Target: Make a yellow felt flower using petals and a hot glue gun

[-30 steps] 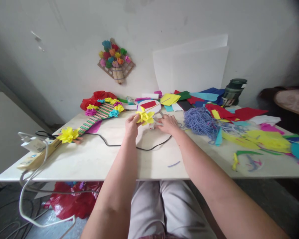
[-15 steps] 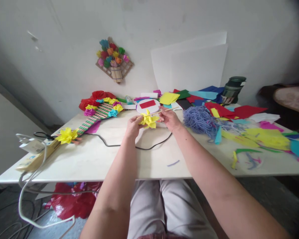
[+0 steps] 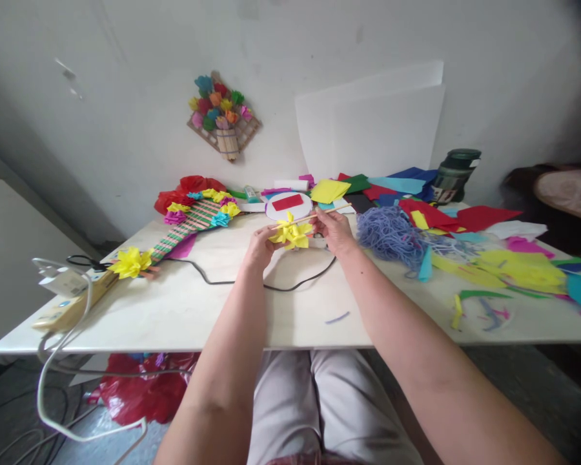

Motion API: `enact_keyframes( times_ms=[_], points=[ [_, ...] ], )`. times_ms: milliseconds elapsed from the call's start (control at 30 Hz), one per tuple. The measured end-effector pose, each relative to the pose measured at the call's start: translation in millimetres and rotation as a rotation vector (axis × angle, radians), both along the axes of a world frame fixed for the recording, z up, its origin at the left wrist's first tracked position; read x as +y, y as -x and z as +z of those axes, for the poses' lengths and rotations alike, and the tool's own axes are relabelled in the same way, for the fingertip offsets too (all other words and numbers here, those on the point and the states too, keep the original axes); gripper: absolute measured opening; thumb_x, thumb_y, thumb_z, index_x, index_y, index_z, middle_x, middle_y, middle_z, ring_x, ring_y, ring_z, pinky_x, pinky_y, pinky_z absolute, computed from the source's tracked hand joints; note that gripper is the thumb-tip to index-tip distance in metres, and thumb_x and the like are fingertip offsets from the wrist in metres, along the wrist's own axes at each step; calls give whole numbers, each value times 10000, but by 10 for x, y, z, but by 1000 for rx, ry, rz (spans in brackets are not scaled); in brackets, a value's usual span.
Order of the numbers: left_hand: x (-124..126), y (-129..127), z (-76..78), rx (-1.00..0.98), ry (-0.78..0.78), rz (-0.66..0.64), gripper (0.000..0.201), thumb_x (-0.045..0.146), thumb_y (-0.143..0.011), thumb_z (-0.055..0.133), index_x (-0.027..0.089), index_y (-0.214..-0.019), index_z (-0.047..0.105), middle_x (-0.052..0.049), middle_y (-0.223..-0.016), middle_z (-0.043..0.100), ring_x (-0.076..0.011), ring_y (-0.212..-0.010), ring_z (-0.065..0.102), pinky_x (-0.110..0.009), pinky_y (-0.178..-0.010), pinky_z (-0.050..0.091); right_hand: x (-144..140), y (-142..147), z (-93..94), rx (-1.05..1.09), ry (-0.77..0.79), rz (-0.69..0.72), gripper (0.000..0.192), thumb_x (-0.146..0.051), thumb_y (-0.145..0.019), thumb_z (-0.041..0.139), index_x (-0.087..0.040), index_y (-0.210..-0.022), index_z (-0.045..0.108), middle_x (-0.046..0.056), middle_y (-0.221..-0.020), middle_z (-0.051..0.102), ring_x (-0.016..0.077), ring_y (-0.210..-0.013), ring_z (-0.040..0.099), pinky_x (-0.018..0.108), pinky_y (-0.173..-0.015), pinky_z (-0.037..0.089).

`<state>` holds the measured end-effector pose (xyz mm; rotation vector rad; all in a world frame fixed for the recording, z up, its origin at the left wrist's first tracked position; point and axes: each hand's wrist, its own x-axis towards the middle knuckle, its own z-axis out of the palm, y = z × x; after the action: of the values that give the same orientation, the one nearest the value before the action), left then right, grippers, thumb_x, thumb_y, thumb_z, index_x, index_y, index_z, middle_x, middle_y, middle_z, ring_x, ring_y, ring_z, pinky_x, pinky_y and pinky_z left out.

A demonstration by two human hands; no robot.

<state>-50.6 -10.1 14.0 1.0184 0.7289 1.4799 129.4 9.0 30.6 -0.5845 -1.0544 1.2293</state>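
Note:
Between my hands, above the table, is a yellow paper flower (image 3: 291, 232) with pointed petals. My left hand (image 3: 260, 247) pinches the flower at its left side. In my right hand (image 3: 334, 229) is a thin wooden stick (image 3: 339, 208), which slants across the top of the flower. Just behind them lies a white oval piece with a red rectangle (image 3: 287, 203). Left of my hands rests a woven green and tan guitar-like shape (image 3: 184, 227) trimmed with paper flowers, with a yellow bloom (image 3: 132, 262) at its narrow end.
A tangle of blue-purple yarn (image 3: 390, 234) lies right of my hands, near coloured paper scraps (image 3: 520, 270). A black cord (image 3: 208, 281) runs across the table (image 3: 300, 323). At left sits a power strip (image 3: 61, 315); a dark green bottle (image 3: 456, 175) stands at back right.
The stick and my right hand have shifted slightly to the right, and the stick's right end is a little higher. The flower has turned slightly in my left hand.

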Motion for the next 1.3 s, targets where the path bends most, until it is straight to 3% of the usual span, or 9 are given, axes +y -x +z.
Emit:
enact_keyframes(
  times_ms=[1300],
  points=[
    [41, 13, -12, 42, 9, 92, 236, 220, -512, 703, 114, -717, 652, -60, -685, 665, -200, -686, 656, -358, -681, 558, 87, -217, 80, -36, -55, -221, 341, -486, -670, 687, -169, -661, 561, -41, -476, 556, 66, -397, 486, 191, -399, 379]
  ],
)
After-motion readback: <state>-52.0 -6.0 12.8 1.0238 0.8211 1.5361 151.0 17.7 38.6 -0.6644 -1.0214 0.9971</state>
